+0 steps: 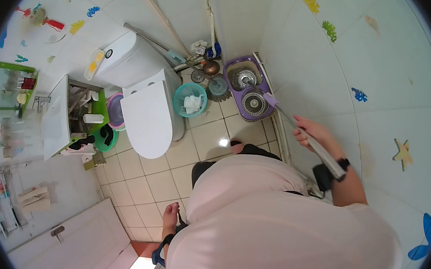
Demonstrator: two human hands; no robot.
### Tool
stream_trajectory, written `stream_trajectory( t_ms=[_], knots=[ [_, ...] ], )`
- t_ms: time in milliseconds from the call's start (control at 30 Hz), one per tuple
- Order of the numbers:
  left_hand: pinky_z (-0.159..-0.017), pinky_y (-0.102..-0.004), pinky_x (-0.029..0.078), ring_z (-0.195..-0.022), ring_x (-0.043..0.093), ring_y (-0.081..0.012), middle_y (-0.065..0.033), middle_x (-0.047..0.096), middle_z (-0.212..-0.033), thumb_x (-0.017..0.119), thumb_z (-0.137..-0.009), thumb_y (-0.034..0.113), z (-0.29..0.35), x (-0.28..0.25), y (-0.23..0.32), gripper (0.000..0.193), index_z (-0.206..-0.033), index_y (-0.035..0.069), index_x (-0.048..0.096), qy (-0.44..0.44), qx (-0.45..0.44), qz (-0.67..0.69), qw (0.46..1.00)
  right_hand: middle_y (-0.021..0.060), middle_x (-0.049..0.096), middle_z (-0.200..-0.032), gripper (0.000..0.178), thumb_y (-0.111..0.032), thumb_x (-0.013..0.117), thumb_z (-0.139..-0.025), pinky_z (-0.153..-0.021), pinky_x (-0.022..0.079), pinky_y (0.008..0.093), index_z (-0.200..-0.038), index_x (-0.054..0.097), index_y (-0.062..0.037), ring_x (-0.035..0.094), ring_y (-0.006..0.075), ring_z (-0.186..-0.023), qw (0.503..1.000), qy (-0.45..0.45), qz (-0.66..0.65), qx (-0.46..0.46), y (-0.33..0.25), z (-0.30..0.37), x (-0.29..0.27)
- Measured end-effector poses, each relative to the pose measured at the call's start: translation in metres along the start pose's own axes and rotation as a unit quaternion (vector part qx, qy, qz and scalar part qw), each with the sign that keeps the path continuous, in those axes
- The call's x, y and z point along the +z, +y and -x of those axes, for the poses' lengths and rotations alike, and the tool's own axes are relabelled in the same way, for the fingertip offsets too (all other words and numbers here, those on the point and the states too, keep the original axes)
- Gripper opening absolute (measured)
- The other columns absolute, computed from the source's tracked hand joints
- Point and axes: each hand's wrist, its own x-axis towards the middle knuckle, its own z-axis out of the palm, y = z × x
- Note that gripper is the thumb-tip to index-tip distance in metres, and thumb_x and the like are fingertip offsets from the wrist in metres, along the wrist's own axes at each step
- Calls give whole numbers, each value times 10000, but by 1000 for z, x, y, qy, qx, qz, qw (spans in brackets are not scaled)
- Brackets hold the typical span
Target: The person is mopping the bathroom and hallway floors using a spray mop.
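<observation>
My right hand (pixel 312 134) is wrapped round the grey handle of a mop (pixel 286 116), which has a purple section lower down. The mop slants down to the left into a purple mop bucket (pixel 267 90) standing by the right wall. Its lower end meets a round metallic part in the bucket's far half; how the mop head sits there is hard to make out. In the bucket's near half is a round slotted spin basket (pixel 254 103). My left hand (pixel 171 212) hangs low at my left side, fingers curled closed, with nothing visible in them.
A white toilet (pixel 147 121) with its lid down stands left of a teal waste bin (pixel 203 102) holding white paper. A plunger (pixel 211 68) and a long-handled brush (pixel 219 85) are in the far corner. An open cabinet (pixel 58 115) and a door (pixel 71 232) are at left.
</observation>
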Motion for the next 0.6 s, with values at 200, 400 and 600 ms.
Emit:
stream_trajectory(
  t_ms=[200, 400, 600],
  knots=[
    [-712, -242, 430, -752, 527, -122, -42, 598, -837, 538, -861, 264, 21, -3, 30, 284, -968, 5, 582, 6, -34, -68, 997, 69, 481, -745, 402, -161, 387, -898, -316, 357, 177, -1287, 282, -149, 435, 68, -451, 993, -1, 121, -9, -13, -87, 10],
    [-689, -249, 440, -740, 533, -127, -57, 598, -835, 540, -859, 263, 11, -29, -56, 282, -960, 3, 580, 38, -80, 48, 995, 125, 565, -894, 405, -185, 467, -877, -665, 489, 277, -1249, 369, -55, 574, 180, -739, 933, -159, -39, -322, -38, -35, 69],
    [-711, -246, 438, -749, 542, -133, -57, 603, -834, 528, -861, 264, 25, -10, -45, 282, -964, 7, 583, 38, -82, 143, 986, 34, 504, -853, 351, -104, 583, -792, -757, 376, 245, -1124, 500, -23, 456, 103, -808, 717, 135, 128, -672, -131, -66, 92]
  ],
)
